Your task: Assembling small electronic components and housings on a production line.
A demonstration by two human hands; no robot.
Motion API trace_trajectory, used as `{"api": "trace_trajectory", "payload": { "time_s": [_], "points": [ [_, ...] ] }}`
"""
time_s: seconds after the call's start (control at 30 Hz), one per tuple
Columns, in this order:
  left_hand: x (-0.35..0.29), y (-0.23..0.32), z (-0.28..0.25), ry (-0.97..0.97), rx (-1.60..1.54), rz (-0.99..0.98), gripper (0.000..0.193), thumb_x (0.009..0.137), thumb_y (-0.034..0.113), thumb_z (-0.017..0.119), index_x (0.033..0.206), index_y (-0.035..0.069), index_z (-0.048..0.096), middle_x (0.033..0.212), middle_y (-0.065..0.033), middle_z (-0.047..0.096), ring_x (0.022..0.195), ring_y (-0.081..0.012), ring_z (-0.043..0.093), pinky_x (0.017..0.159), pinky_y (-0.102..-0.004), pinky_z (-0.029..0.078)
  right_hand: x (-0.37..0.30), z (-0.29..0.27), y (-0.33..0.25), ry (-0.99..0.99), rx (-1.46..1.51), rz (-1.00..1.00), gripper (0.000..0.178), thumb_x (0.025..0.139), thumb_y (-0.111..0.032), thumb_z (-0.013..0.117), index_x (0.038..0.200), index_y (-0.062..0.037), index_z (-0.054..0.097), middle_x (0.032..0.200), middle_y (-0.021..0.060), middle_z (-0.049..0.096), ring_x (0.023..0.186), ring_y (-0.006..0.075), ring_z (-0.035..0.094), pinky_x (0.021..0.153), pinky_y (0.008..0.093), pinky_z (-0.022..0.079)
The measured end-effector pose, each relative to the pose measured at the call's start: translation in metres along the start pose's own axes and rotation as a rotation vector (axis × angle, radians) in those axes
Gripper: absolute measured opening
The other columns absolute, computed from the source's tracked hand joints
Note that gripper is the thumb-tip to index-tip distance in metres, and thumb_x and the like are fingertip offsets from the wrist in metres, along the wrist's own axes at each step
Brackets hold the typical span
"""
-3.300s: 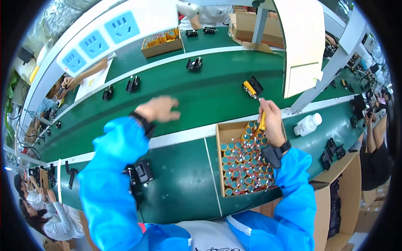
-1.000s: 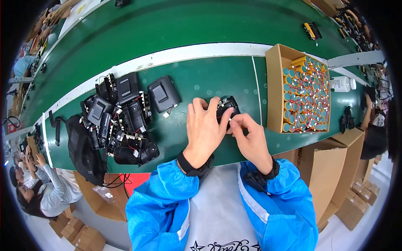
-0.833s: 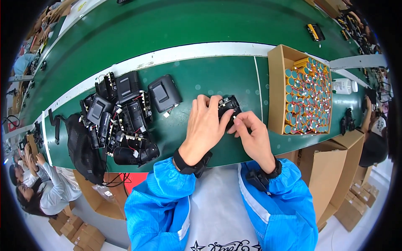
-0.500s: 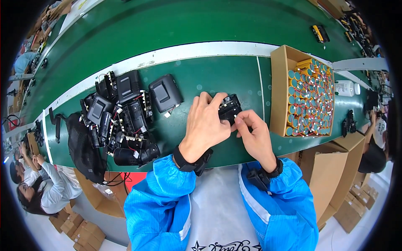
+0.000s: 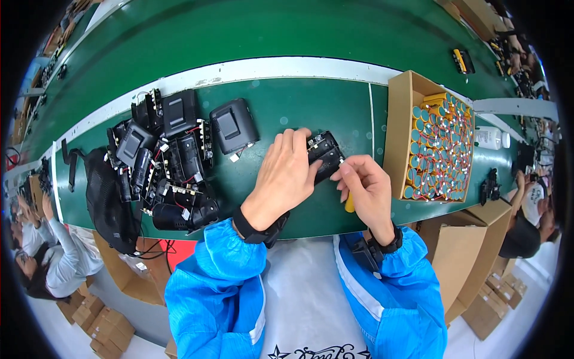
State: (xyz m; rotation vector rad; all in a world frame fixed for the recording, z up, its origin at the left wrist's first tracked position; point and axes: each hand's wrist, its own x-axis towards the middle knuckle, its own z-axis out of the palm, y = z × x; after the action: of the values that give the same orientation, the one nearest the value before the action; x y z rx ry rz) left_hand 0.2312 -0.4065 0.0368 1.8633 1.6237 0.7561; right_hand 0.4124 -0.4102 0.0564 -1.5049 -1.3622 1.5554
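In front of me a black plastic housing (image 5: 323, 149) lies tilted on the green bench, its hollow inner side up. My left hand (image 5: 282, 170) grips its left side, fingers along the far edge and thumb at the near edge. My right hand (image 5: 369, 186) is closed at the housing's right end, thumb and forefinger pinched by a small white connector (image 5: 341, 160). Out from under that palm pokes a yellow cylindrical battery (image 5: 350, 202); the fingers hide the rest of it. A closed black housing (image 5: 234, 125) with a white plug rests alone to the left.
Several black housings with wires (image 5: 173, 149) are heaped at left, beside a black mesh bag (image 5: 110, 200). At right stands a cardboard box (image 5: 399, 137) of wired yellow batteries. Beyond it are a white bottle (image 5: 489, 137) and a black-and-yellow part (image 5: 463, 61). Other people sit at both sides.
My left hand has shifted left, exposing more of the housing's inside. The yellow battery now shows beneath my right hand, which has turned slightly. The whole view has shifted a little.
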Motion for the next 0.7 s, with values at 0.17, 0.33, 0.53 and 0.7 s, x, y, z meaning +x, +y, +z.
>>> {"api": "trace_trajectory", "payload": {
  "time_s": [0.17,0.33,0.53,0.7],
  "points": [
    [-0.004,0.0,-0.004,-0.033,0.067,0.115,0.047,0.08,0.011,0.068,0.12,-0.006,0.049,0.1,-0.0186,0.053,0.094,-0.035,0.054,0.081,-0.0429,0.046,0.007,0.011,-0.003,0.058,-0.045,-0.262,0.008,0.092,-0.006,0.063,0.098,-0.0004,0.064,0.097,0.0101,0.066,0.083,0.0156,0.06,0.074,0.0261,0.049],
    [-0.01,-0.003,-0.001,-0.006,0.048,0.102,0.045,0.081,0.011,0.068,0.118,-0.007,0.05,0.101,-0.0182,0.053,0.094,-0.0336,0.054,0.08,-0.0415,0.046,0.025,0.025,0.01,0.218,-0.583,-0.559,0.009,0.086,-0.005,0.069,0.095,-0.002,0.068,0.113,0.0113,0.061,0.106,0.0221,0.057,0.089,0.0324,0.047],
    [-0.012,-0.006,0.001,0.008,0.074,0.134,0.044,0.081,0.012,0.068,0.117,-0.008,0.05,0.101,-0.0178,0.054,0.093,-0.0326,0.055,0.08,-0.0403,0.047,0.027,0.027,0.018,0.16,-0.322,-0.371,0.012,0.086,-0.007,0.07,0.097,-0.0026,0.069,0.119,0.0116,0.057,0.11,0.0234,0.056,0.092,0.0332,0.045],
    [-0.012,-0.007,0.004,0.034,0.074,0.147,0.042,0.081,0.011,0.067,0.115,-0.008,0.051,0.1,-0.0177,0.054,0.093,-0.0322,0.055,0.079,-0.0399,0.047,0.027,0.025,0.013,0.126,-0.332,-0.332,0.012,0.086,-0.008,0.07,0.097,-0.0023,0.069,0.12,0.0119,0.056,0.111,0.0235,0.056,0.093,0.0326,0.045]
  ]
}}
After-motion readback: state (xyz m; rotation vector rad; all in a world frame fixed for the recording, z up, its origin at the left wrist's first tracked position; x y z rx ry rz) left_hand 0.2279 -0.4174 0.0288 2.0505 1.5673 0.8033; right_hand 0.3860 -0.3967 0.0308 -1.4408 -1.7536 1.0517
